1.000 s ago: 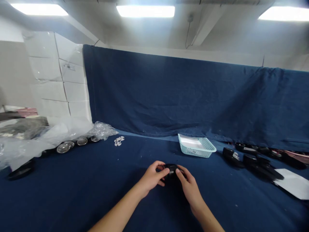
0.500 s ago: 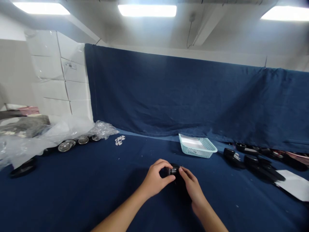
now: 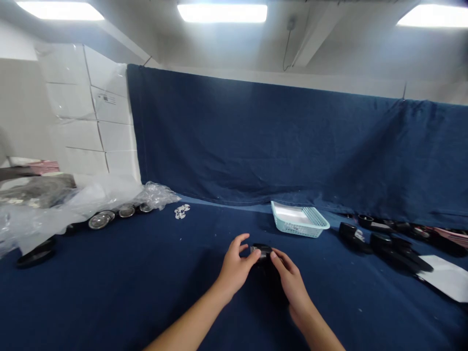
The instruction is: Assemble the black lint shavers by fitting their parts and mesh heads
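A dark black part (image 3: 263, 251) is low in the centre of the view, above the blue cloth (image 3: 146, 287). My right hand (image 3: 291, 279) is wrapped round its right side, with the thumb near its top. On the left side, my left hand (image 3: 237, 263) has its fingers apart and raised, and its thumb tip rests against the part's left end. The lower portion of the black part blends into the dark cloth, so its full shape is hard to make out.
A light blue basket (image 3: 298, 230) with white sheets stands beyond my hands. Small white pieces (image 3: 182, 211) lie left of it. Black parts (image 3: 393, 248) and a white board (image 3: 448, 278) are at right; round metallic-rimmed parts (image 3: 99, 220) and plastic wrap (image 3: 109, 192) at left.
The fingers of my left hand have opened and lifted off the black part, moving slightly left and up. My right hand keeps nearly the same place.
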{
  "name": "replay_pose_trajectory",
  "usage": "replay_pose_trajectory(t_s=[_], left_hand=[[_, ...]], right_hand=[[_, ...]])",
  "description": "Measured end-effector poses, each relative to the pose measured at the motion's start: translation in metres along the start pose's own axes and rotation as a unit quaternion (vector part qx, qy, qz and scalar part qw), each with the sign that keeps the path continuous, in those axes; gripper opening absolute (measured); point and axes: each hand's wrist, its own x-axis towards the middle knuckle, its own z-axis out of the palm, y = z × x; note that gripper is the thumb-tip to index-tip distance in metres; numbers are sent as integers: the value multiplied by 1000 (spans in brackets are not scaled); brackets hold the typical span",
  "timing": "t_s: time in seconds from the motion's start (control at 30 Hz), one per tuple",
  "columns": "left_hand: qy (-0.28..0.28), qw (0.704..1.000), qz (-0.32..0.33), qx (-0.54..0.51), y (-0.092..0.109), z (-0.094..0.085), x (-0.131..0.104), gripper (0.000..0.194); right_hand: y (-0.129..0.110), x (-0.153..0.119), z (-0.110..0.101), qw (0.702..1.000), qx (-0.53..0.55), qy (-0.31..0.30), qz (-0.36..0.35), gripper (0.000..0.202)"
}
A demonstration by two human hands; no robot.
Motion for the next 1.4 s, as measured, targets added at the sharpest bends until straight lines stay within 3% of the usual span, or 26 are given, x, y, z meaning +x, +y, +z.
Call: replay_pose_trajectory(t_s=[0.17, 0.3, 0.4, 0.47, 0.53, 0.6, 0.7, 0.8, 0.93, 1.03, 1.17, 1.4], left_hand=[[31, 994, 17, 99, -2, -9, 8, 31], [-43, 983, 31, 175, 2, -31, 12, 26], [-111, 967, 24, 226, -2, -43, 12, 48], [-126, 959, 24, 251, -6, -47, 12, 54], [-116, 956, 28, 266, -9, -46, 12, 49], [-95, 958, 31, 269, -8, -44, 12, 47], [-66, 965, 43, 251, -4, -40, 13, 45], [-46, 974, 62, 215, 0, -35, 14, 39], [9, 995, 83, 52, 2, -28, 15, 33], [39, 994, 91, -53, 6, -24, 15, 30], [16, 991, 82, -105, 15, -23, 11, 30], [-34, 993, 114, -20, 21, -23, 4, 22]], right_hand=[[0, 1, 0, 1000, 5, 10, 12, 56], [2, 3, -1, 1000, 7, 24, 8, 55], [3, 3, -2, 999, 14, 31, 11, 55], [2, 2, -2, 999, 20, 34, 14, 54], [0, 0, -3, 997, 52, 12, 50, 51], [-3, -2, -4, 985, 113, -28, 129, 49], [-5, -3, -5, 948, 218, -68, 220, 46], [-5, -4, -3, 928, 273, -93, 238, 40], [-2, -6, 2, 919, 276, -123, 253, 40], [-1, -10, 6, 920, 260, -127, 264, 43], [1, -13, 11, 921, 245, -142, 268, 44], [3, -17, 14, 919, 245, -168, 259, 43]])
